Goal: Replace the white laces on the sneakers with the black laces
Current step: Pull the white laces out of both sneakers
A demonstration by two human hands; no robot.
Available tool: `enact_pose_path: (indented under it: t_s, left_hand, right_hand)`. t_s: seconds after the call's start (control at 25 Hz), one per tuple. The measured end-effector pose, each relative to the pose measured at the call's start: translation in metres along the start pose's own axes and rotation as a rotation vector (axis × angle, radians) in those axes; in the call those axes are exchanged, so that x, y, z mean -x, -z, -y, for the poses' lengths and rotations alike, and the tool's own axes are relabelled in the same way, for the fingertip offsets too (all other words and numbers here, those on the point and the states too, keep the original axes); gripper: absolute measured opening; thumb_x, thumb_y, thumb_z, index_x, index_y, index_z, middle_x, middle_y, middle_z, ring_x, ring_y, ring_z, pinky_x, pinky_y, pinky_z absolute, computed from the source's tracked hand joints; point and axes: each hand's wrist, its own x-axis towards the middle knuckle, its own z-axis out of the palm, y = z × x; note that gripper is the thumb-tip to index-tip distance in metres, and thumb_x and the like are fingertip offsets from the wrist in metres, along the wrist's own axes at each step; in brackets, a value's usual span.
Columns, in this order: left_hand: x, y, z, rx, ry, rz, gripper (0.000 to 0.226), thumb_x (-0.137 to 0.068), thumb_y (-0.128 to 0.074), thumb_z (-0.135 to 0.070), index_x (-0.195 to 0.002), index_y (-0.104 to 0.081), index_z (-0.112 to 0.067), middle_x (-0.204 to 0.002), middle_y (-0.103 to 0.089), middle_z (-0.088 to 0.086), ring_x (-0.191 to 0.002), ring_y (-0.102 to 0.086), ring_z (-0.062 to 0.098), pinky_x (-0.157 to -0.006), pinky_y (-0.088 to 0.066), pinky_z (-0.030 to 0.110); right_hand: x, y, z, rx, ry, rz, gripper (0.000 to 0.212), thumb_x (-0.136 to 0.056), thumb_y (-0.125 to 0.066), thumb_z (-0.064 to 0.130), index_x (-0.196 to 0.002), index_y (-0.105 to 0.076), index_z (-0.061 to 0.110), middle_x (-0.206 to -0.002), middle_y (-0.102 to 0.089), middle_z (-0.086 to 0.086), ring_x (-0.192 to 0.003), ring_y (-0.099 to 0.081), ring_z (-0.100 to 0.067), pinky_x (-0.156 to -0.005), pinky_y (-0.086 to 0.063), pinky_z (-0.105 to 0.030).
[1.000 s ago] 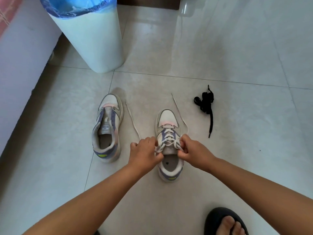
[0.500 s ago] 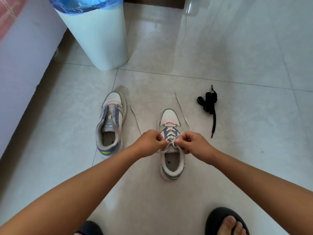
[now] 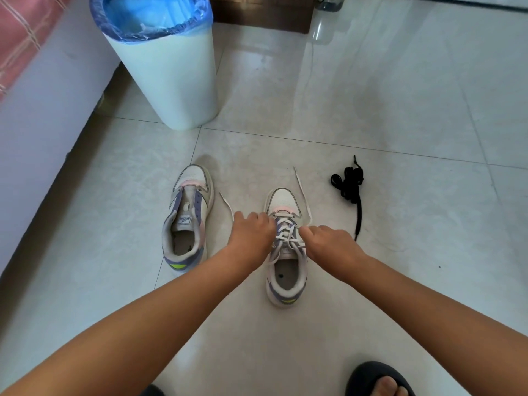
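Two white, grey and purple sneakers stand on the tiled floor. The left sneaker [image 3: 187,221] has no lace in it. The right sneaker [image 3: 286,270] still carries its white lace [image 3: 288,235], whose loose ends trail out to both sides. My left hand [image 3: 251,234] has its fingers curled at the left row of eyelets, pinching the lace. On the other side of the lacing my right hand [image 3: 328,244] pinches the lace too. A bundle of black laces [image 3: 350,185] lies on the floor to the right of the shoes, untouched.
A white waste bin [image 3: 168,70] with a blue liner stands behind the left sneaker. A bed edge [image 3: 34,90] runs along the left. My foot in a dark slipper [image 3: 377,380] is at the bottom right. A dark wooden base [image 3: 263,12] is at the top.
Both hands have moved forward along the right sneaker, from near the top eyelets toward the middle of the lacing, and have spread slightly apart. The camera has tilted upward.
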Motion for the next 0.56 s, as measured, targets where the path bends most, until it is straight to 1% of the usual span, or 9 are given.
enact_pose_path:
  t_s: [0.04,0.08,0.16,0.24,0.32,0.44,0.48,0.52,0.56]
  left_hand:
    - [0.000,-0.001,-0.002,0.150,0.071,0.025,0.027,-0.088,-0.054,-0.031,-0.109,-0.050,-0.014,-0.108,-0.056,0.006,-0.099,-0.056,0.027,-0.080,-0.038,0.036]
    - [-0.001,0.001,-0.001,0.413,0.194,0.077,0.025,-0.087,-0.056,-0.033,-0.103,-0.050,-0.016,-0.101,-0.058,0.005,-0.092,-0.058,0.025,-0.074,-0.040,0.033]
    - [-0.003,0.002,0.001,0.966,0.453,0.243,0.022,-0.084,-0.060,-0.035,-0.088,-0.053,-0.015,-0.083,-0.060,0.003,-0.073,-0.060,0.020,-0.060,-0.042,0.027]
    - [-0.005,-0.001,0.005,1.169,0.549,0.362,0.021,-0.086,-0.061,-0.032,-0.079,-0.057,-0.012,-0.074,-0.060,0.003,-0.061,-0.059,0.014,-0.053,-0.041,0.021]
    - [-0.003,0.001,0.003,1.172,0.547,0.428,0.020,-0.088,-0.060,-0.028,-0.076,-0.060,-0.012,-0.071,-0.062,0.002,-0.058,-0.059,0.011,-0.052,-0.041,0.020]
    - [-0.005,-0.001,0.005,1.228,0.541,0.420,0.020,-0.088,-0.064,-0.022,-0.072,-0.060,-0.010,-0.066,-0.062,0.002,-0.055,-0.058,0.011,-0.050,-0.040,0.019]
    - [-0.005,-0.001,0.007,1.174,0.511,0.385,0.021,-0.087,-0.065,-0.020,-0.071,-0.060,-0.008,-0.066,-0.063,0.005,-0.055,-0.058,0.012,-0.050,-0.039,0.020]
    - [-0.006,-0.001,0.010,1.023,0.462,0.327,0.019,-0.087,-0.064,-0.019,-0.074,-0.061,-0.005,-0.071,-0.065,0.009,-0.060,-0.059,0.016,-0.053,-0.040,0.022]
    - [-0.006,0.000,0.014,0.763,0.396,0.256,0.015,-0.088,-0.061,-0.018,-0.082,-0.062,-0.004,-0.081,-0.066,0.011,-0.069,-0.061,0.021,-0.058,-0.040,0.025]
  right_hand:
    - [-0.002,0.000,0.002,-0.056,-0.069,-0.006,0.015,-0.094,-0.045,0.021,-0.108,-0.041,0.016,-0.098,-0.057,-0.003,-0.083,-0.053,-0.025,-0.057,-0.029,-0.032]
    - [-0.004,0.003,0.005,-0.217,-0.169,-0.018,0.014,-0.095,-0.045,0.029,-0.101,-0.042,0.017,-0.094,-0.058,-0.002,-0.080,-0.053,-0.024,-0.057,-0.031,-0.032]
    - [-0.007,0.005,0.007,-0.607,-0.397,0.066,0.031,-0.093,-0.045,0.048,-0.084,-0.044,0.018,-0.080,-0.059,0.000,-0.072,-0.056,-0.022,-0.057,-0.040,-0.034]
    - [-0.008,0.006,0.009,-0.826,-0.495,0.206,0.041,-0.091,-0.045,0.055,-0.074,-0.045,0.017,-0.072,-0.060,-0.002,-0.064,-0.059,-0.020,-0.053,-0.048,-0.032]
    - [-0.008,0.007,0.009,-0.964,-0.522,0.266,0.040,-0.093,-0.046,0.050,-0.072,-0.046,0.015,-0.068,-0.059,-0.004,-0.056,-0.057,-0.016,-0.044,-0.046,-0.024]
    - [-0.010,0.009,0.003,-1.099,-0.504,0.253,0.032,-0.094,-0.052,0.035,-0.071,-0.044,0.014,-0.067,-0.056,-0.005,-0.051,-0.052,-0.014,-0.042,-0.042,-0.021]
    - [-0.012,0.010,0.000,-1.082,-0.488,0.240,0.030,-0.094,-0.053,0.030,-0.071,-0.043,0.014,-0.068,-0.055,-0.005,-0.053,-0.052,-0.015,-0.042,-0.041,-0.021]
    - [-0.012,0.011,-0.005,-0.996,-0.466,0.220,0.028,-0.094,-0.052,0.026,-0.071,-0.041,0.015,-0.070,-0.055,-0.005,-0.057,-0.052,-0.017,-0.044,-0.040,-0.023]
    - [-0.012,0.011,-0.009,-0.831,-0.429,0.196,0.026,-0.094,-0.050,0.023,-0.072,-0.039,0.016,-0.073,-0.054,-0.005,-0.062,-0.051,-0.020,-0.047,-0.038,-0.025]
